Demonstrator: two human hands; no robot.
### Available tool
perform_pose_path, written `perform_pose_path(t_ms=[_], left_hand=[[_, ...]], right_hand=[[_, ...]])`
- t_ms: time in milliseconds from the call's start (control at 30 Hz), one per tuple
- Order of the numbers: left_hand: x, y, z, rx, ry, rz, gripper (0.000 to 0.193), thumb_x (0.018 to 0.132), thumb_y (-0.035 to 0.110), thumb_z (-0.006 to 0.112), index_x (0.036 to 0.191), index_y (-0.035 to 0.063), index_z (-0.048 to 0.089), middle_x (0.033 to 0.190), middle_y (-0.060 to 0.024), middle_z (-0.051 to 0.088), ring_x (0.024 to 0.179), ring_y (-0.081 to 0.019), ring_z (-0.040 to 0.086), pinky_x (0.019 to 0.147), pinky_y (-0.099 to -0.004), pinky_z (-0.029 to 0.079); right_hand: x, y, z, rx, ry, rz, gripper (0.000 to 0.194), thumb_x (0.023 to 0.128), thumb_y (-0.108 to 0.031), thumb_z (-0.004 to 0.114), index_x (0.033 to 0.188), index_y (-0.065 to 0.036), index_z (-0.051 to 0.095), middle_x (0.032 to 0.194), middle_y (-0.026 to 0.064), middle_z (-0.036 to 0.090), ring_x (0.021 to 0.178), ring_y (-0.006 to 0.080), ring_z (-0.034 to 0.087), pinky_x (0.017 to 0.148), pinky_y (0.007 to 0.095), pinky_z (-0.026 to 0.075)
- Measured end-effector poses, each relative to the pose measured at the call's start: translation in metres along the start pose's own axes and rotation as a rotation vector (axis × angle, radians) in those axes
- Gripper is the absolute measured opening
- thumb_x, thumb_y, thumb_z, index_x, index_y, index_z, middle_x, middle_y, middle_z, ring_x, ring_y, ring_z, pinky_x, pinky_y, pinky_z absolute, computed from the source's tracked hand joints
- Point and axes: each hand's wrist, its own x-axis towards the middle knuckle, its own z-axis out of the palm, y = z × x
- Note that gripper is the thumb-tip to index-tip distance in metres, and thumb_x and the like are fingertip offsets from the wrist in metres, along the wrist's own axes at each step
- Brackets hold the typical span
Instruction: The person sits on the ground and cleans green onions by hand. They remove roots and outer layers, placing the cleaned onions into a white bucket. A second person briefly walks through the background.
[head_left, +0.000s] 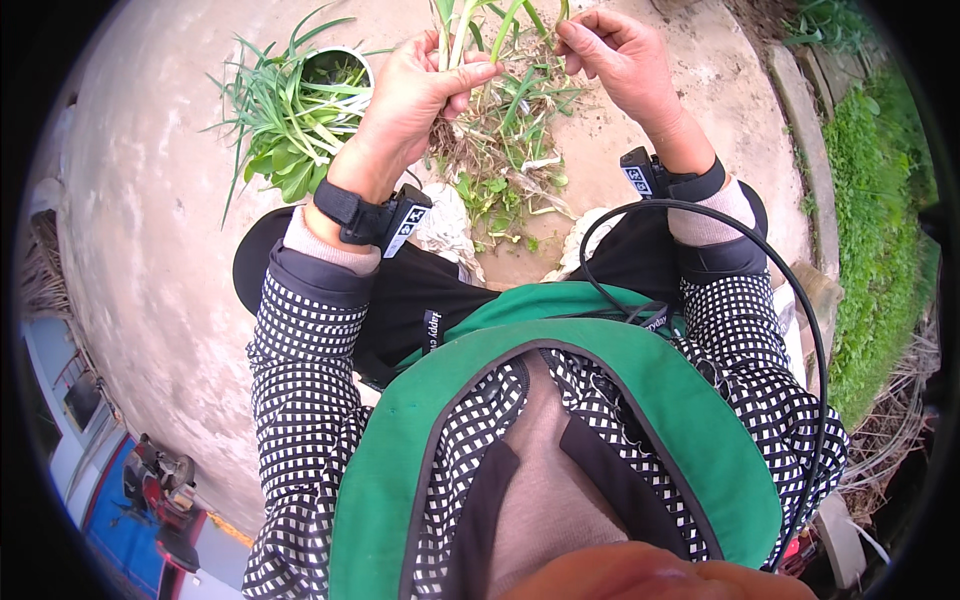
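Note:
My left hand (442, 82), at the top centre, grips the pale stalks of several green allium plants (457, 37), whose leaves run past the top edge. To its right is my right hand (611, 56), thumb and fingers pinched at a thin green leaf; the fingertips partly hide what they hold. Below the hands lies a heap of roots, dry husks and green trimmings (517, 120) on the concrete. Left of my left hand, long-leaved allium plants (277, 112) and broad-leaved greens (289, 169) lie against a round container with a white rim (367, 64).
My shoes (448, 225) stand at the near side of the heap. A black cable (806, 315) loops from my lap past my right arm. A concrete kerb (806, 150) edges the paving at the right, with green plants (874, 247) beyond. A red vehicle (161, 495) stands far lower left.

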Motion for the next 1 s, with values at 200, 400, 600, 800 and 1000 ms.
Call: perform_pose_path(t_ms=[200, 400, 600, 800, 1000], left_hand=[[0.002, -0.001, 0.005, -0.112, 0.023, 0.039, 0.023, 0.074, 0.005, 0.069, 0.088, -0.0004, 0.052, 0.067, -0.0009, 0.056, 0.046, -0.0031, 0.045, 0.041, -0.0148, 0.034], [0.000, 0.001, 0.007, -0.082, 0.053, -0.022, 0.022, 0.073, 0.001, 0.068, 0.086, 0.0010, 0.051, 0.064, 0.0001, 0.053, 0.045, -0.0042, 0.044, 0.040, -0.0158, 0.033], [0.000, 0.000, 0.006, -0.125, 0.164, 0.016, 0.024, 0.071, -0.002, 0.069, 0.085, 0.0018, 0.050, 0.063, 0.0003, 0.053, 0.043, -0.0055, 0.043, 0.039, -0.0174, 0.032], [0.000, 0.001, -0.001, -0.206, 0.266, 0.020, 0.029, 0.071, -0.004, 0.069, 0.091, 0.0017, 0.049, 0.068, -0.0011, 0.054, 0.043, -0.0057, 0.042, 0.039, -0.0184, 0.031], [0.000, 0.007, -0.009, -0.324, 0.311, 0.121, 0.027, 0.073, -0.002, 0.067, 0.094, 0.0020, 0.050, 0.075, -0.0052, 0.059, 0.046, -0.0069, 0.045, 0.041, -0.0205, 0.033]], right_hand=[[-0.009, 0.006, 0.044, -0.054, -0.152, -0.192, 0.030, 0.089, -0.030, 0.052, 0.100, -0.003, 0.060, 0.080, 0.0061, 0.063, 0.070, 0.0107, 0.056, 0.065, 0.0242, 0.045], [-0.015, 0.002, 0.062, 0.129, -0.225, -0.059, 0.025, 0.094, -0.022, 0.043, 0.092, 0.000, 0.055, 0.072, 0.0047, 0.059, 0.069, 0.0117, 0.058, 0.065, 0.0256, 0.048], [-0.013, 0.000, 0.059, 0.063, -0.283, -0.072, 0.029, 0.094, -0.021, 0.039, 0.080, 0.000, 0.052, 0.067, 0.0058, 0.057, 0.064, 0.0133, 0.058, 0.062, 0.0267, 0.048], [-0.012, 0.005, 0.054, 0.036, -0.351, -0.077, 0.028, 0.095, -0.019, 0.038, 0.080, 0.001, 0.052, 0.070, 0.0060, 0.057, 0.064, 0.0125, 0.057, 0.062, 0.0258, 0.047], [-0.009, 0.008, 0.043, 0.026, -0.187, -0.068, 0.023, 0.092, -0.017, 0.046, 0.096, 0.002, 0.058, 0.081, 0.0047, 0.062, 0.075, 0.0110, 0.059, 0.069, 0.0246, 0.047]])
